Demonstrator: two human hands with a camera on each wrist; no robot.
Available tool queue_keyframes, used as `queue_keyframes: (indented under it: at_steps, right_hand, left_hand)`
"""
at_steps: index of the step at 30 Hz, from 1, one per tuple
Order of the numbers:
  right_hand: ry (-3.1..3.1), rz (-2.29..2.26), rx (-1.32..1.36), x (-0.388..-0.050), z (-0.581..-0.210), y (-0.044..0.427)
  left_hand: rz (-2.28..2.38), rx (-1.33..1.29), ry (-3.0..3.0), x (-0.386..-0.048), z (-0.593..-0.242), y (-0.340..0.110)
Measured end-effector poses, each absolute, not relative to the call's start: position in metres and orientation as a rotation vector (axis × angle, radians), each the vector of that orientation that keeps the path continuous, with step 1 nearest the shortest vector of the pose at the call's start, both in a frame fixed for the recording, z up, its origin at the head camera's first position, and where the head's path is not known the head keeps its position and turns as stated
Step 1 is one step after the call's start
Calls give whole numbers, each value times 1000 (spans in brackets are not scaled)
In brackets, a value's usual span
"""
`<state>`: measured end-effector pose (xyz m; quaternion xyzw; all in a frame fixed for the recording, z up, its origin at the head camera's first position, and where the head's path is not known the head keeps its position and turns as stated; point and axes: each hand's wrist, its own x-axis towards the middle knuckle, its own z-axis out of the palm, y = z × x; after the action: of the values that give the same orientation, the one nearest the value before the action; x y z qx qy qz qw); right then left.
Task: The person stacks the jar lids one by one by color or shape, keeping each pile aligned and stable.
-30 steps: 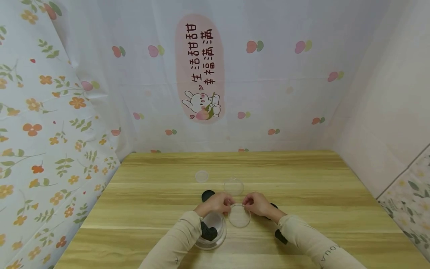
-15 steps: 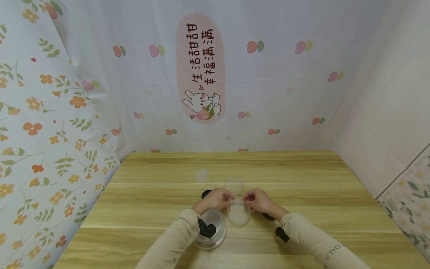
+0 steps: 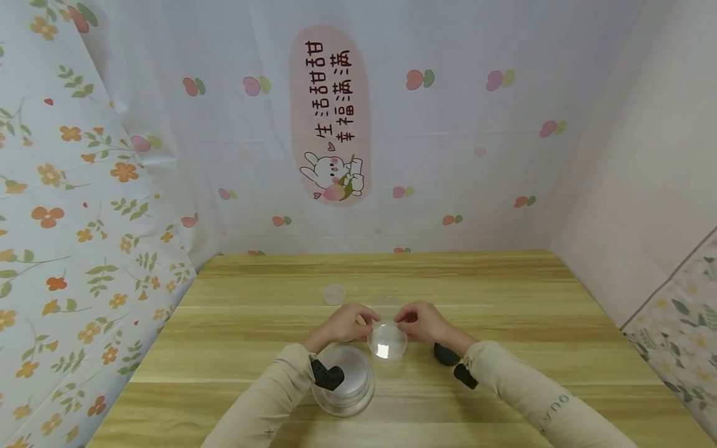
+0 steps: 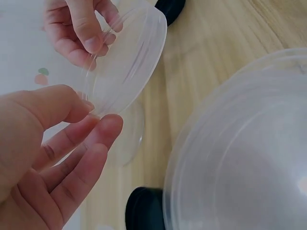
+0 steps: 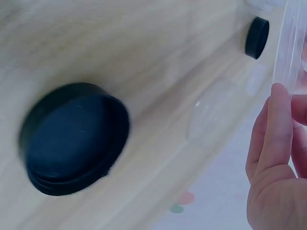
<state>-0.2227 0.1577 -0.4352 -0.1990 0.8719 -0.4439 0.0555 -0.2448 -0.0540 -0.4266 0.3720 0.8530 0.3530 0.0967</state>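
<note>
Both hands pinch the rim of a clear round plastic lid [image 3: 387,341], raised off the table and tilted. My left hand [image 3: 347,322] has its thumb and fingertips at the left edge; in the left wrist view its other fingers are spread loosely below the lid [image 4: 132,62]. At the opposite side, my right hand [image 3: 424,322] grips the rim between thumb and fingers. Beside the left forearm sits a wide clear plastic container [image 3: 355,389]. A black round cap [image 5: 72,139] lies open side up near the right wrist.
Behind the hands lies another clear disc [image 5: 211,112], partly hidden in the head view. A small clear lid [image 3: 333,294] lies farther back left. A second black cap [image 5: 257,38] rests near the container. Patterned cloth [image 3: 476,155] hangs along the table's back edge.
The clear lid has risen and tilted, and now catches a bright reflection. Both hands moved slightly farther back and left with it, and the left forearm uncovers more of the container.
</note>
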Motion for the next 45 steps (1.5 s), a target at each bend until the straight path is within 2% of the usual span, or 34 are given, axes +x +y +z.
queue_keyframes:
  at_steps: [12, 45]
  right_hand:
    - [2545, -1352, -738, -225, -419, 132]
    - [2425, -1336, -814, -211, -449, 88]
  left_hand:
    - [1129, 1087, 2436, -243, -416, -86]
    - [1107, 990, 2320, -221, -431, -131]
